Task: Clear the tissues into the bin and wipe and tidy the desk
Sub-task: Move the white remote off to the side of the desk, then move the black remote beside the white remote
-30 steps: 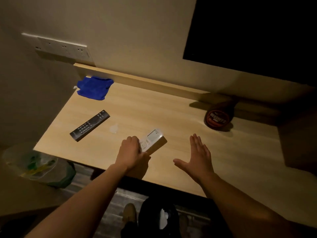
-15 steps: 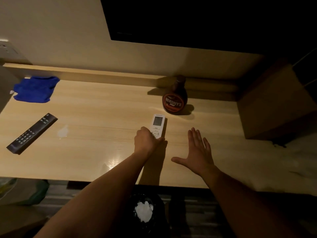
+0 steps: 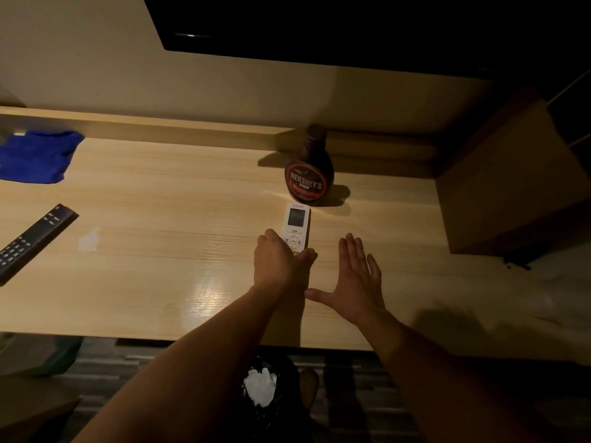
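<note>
Holding the white remote (image 3: 296, 228) in the left hand (image 3: 279, 262), right hand (image 3: 353, 281) flat and wide, with tissues (image 3: 259, 387) binned at 6 o'clock; cloth (image 3: 35, 156) at 10 o'clock, tidying left

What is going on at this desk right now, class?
A person is tidying a wooden desk. Their left hand grips the near end of a white remote, just in front of an upright syrup bottle. The right hand is open and flat, holding nothing. A black remote and a blue cloth lie to the left. White tissues already sit in the bin below.
</note>
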Tool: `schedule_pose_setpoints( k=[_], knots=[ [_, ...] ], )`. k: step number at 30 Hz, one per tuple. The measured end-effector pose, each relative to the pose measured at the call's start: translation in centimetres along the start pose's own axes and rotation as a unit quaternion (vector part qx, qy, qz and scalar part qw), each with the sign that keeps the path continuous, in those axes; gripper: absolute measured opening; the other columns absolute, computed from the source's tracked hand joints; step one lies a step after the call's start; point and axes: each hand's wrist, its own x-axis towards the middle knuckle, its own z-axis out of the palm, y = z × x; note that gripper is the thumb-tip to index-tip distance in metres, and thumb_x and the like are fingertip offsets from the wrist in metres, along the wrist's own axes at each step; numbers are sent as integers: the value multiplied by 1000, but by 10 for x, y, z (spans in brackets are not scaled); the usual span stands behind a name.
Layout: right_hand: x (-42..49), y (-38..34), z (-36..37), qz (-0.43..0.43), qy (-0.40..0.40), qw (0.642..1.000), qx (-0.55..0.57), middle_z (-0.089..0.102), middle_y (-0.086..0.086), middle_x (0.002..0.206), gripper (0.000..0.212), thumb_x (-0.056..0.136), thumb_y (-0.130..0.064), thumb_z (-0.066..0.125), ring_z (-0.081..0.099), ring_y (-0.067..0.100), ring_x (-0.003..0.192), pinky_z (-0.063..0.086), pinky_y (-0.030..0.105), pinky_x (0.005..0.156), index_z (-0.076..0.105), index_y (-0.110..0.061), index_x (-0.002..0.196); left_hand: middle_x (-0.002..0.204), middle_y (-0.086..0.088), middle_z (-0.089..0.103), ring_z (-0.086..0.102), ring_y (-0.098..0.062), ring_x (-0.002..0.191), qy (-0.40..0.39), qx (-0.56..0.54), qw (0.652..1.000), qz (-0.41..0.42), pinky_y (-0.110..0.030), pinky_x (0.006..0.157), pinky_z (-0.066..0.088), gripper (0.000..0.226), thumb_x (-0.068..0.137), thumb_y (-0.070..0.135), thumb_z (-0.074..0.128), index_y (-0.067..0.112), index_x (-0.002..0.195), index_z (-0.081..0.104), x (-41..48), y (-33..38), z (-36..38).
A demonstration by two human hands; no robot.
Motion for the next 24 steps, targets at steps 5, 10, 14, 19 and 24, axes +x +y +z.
schedule_pose_setpoints(
  k=[5,10,14,19,24],
  knots=[
    [-5,-6,-6,-25,10,1000,0,-28,-1,169,140,62,-103,36,-28,13,154,-5,41,127,-15,-20,163,106,-5,56,57,-21,96,19,0,1000,19,-39,81,57,69,78,65,79,11,112,51,-3,-12,-17],
    [-4,-63,-19,-117,34,992,12,-22,-6,170,132,69,-98,44,-25,10,155,-8,37,124,-10,-24,164,117,-7,63,58,-24,107,75,23,996,32,-39,88,50,65,93,67,59,9,123,59,-7,-44,-70],
    [8,-138,-21,-173,24,985,6,-26,-9,169,127,72,-96,44,-27,9,154,-10,37,124,-12,-27,163,130,-15,60,55,-33,122,148,50,988,13,-48,98,42,61,97,56,60,6,130,59,-3,-90,-127],
    [20,-229,-6,-194,2,981,7,-24,-10,169,126,71,-95,44,-27,9,153,-14,37,122,-11,-29,163,143,-16,52,50,-34,131,191,60,979,-36,-49,106,40,67,94,50,67,4,141,52,10,-166,-213],
    [32,-298,17,-194,-29,980,18,-24,-10,169,127,71,-95,43,-28,7,153,-11,39,125,-12,-28,163,145,-15,50,48,-34,133,211,60,972,-79,-50,108,43,72,92,45,73,4,146,47,27,-245,-293]
  ],
)
